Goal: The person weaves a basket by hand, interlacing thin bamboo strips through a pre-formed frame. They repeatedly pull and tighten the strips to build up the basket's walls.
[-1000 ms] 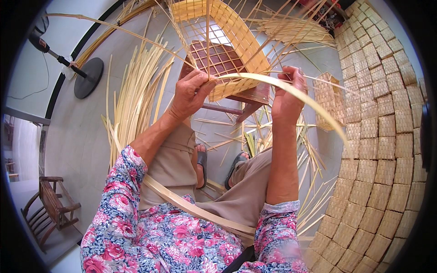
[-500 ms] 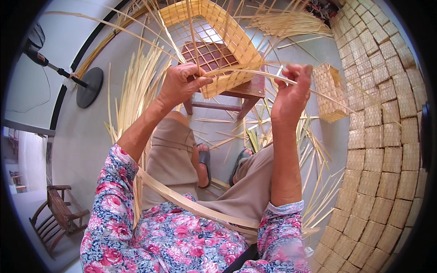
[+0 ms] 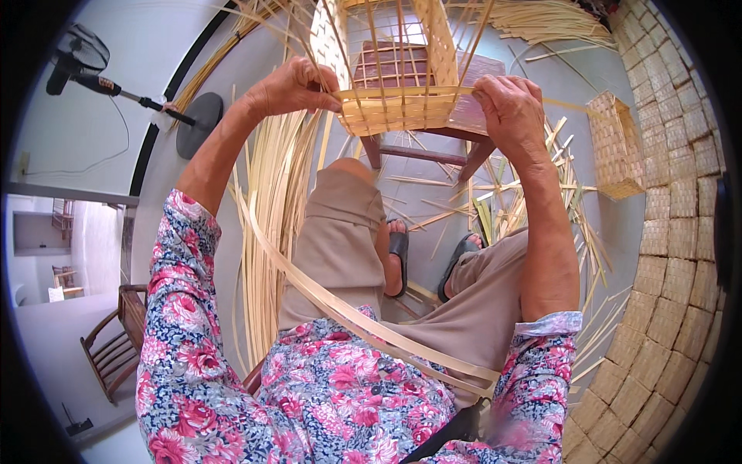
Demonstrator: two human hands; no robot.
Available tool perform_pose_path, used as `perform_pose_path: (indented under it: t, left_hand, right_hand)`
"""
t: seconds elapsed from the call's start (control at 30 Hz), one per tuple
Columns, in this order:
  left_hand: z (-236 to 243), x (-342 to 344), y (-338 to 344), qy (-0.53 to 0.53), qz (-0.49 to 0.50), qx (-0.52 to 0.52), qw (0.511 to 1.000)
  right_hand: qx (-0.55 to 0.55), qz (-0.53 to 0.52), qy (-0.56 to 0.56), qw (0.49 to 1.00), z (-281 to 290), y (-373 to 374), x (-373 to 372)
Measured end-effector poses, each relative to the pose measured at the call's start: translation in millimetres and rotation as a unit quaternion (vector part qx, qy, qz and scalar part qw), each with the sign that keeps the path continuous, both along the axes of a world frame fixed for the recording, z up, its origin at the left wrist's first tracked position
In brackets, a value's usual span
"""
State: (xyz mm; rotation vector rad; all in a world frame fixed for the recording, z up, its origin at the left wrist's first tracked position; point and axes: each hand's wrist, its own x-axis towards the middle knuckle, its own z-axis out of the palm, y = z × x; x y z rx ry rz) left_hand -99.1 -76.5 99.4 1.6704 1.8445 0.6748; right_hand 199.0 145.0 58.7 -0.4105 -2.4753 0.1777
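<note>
A partly woven basket (image 3: 398, 116) of pale bamboo-like strips rests on a low red-brown stool (image 3: 471, 158) before me. Its base is an open lattice, and long loose strip ends stick up from it. Along the near side's upper edge runs a thin flat strip (image 3: 413, 92), stretched between both hands. My left hand (image 3: 297, 87) is closed at the basket's left near corner, fingertips pinching the strip there. Beyond the right corner, my right hand (image 3: 512, 116) pinches the same strip between thumb and bent fingers. The strip's tail passes out to the right of that hand.
Long strips (image 3: 274, 209) lie in a heap left of my legs, with more scattered on the floor to the right. A small woven basket (image 3: 617, 147) stands at the right, beside stacked woven pieces (image 3: 665, 255). A fan (image 3: 197, 127) and wooden chair (image 3: 116, 348) are at left.
The basket's near side has turned to face me squarely. The strip, earlier loose and bowed between my hands, now lies straight along that side. My right hand has closed more tightly on it.
</note>
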Motion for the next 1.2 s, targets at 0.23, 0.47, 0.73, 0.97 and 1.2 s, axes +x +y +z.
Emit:
perform_pose_path:
  t: [0.23, 0.47, 0.73, 0.97, 1.2]
  left_hand:
    - [-42, 28, -31, 0.003, 0.237, 0.339, 0.91]
    - [-77, 63, 8, -0.274, 0.357, 0.402, 0.797]
    - [-69, 49, 44, -0.35, 0.257, 0.472, 0.767]
    - [-77, 50, 35, -0.346, 0.281, 0.473, 0.76]
    - [-33, 115, -10, -0.016, 0.192, 0.366, 0.91]
  right_hand:
    - [-0.126, 0.037, -0.024, 0.991, 4, -7, -7]
    - [-0.215, 0.086, -0.044, 0.972, 10, -31, -21]
    - [-0.302, 0.103, -0.042, 0.947, 18, -36, -13]
    - [-0.286, 0.095, -0.047, 0.952, 23, -39, -11]
    - [-0.254, 0.066, -0.04, 0.964, 18, -54, -30]
